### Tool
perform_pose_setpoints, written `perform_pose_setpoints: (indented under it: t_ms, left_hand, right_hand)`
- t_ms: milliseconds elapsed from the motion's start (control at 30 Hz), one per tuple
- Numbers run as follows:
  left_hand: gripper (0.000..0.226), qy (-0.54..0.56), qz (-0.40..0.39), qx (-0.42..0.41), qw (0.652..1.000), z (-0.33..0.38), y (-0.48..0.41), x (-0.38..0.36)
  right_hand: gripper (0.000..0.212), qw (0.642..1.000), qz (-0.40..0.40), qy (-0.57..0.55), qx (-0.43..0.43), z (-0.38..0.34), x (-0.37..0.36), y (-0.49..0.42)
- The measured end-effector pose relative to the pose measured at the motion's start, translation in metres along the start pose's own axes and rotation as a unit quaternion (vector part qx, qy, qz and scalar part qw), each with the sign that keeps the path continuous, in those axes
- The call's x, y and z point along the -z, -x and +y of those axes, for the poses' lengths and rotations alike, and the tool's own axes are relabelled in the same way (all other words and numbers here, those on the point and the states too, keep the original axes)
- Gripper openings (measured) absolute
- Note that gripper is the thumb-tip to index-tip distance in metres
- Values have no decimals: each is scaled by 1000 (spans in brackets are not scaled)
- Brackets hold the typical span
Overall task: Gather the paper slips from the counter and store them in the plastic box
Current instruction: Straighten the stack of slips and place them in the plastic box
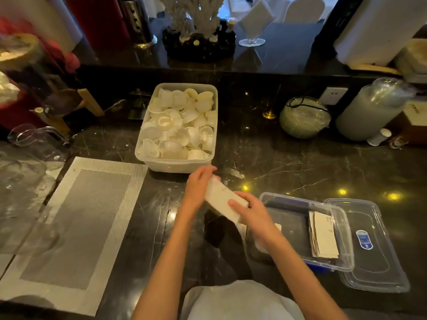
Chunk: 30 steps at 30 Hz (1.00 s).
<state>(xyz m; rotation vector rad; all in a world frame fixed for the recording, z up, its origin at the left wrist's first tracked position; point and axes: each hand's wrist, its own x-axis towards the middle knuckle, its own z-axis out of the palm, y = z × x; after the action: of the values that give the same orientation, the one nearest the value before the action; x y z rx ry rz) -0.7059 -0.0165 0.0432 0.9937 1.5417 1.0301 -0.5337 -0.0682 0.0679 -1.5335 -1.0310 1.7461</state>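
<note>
A dark marble counter (312, 167) with pale veins fills the foreground, its polished surface catching small yellow light reflections (392, 196), and behind it a raised black ledge (265, 70) runs the width of the view with a white wall socket (333, 95) set in its face. On the ledge stand a white coral ornament (196, 17) in a dark base, a clear tilted sign holder (254, 24) and a shiny metal cylinder (136, 21). Beyond the ledge the room is brighter and bluish, with a white-covered chair (302, 8) showing at the top.
</note>
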Motion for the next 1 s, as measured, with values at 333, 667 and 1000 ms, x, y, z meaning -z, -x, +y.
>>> perform_pose_setpoints:
  t_ms: [333, 667, 1000]
  left_hand:
    - [79, 418, -152, -7, 895, 34, 45, -55]
    - [57, 522, -91, 126, 839, 56, 78, -136]
    - [57, 412, -76, 172, 891, 46, 114, -218]
  right_hand:
    - [43, 974, -31, -222, -27, -35, 6, 48]
    - [37, 790, 337, 145, 491, -23, 76, 65]
    - [39, 805, 332, 143, 470, -10, 140, 73]
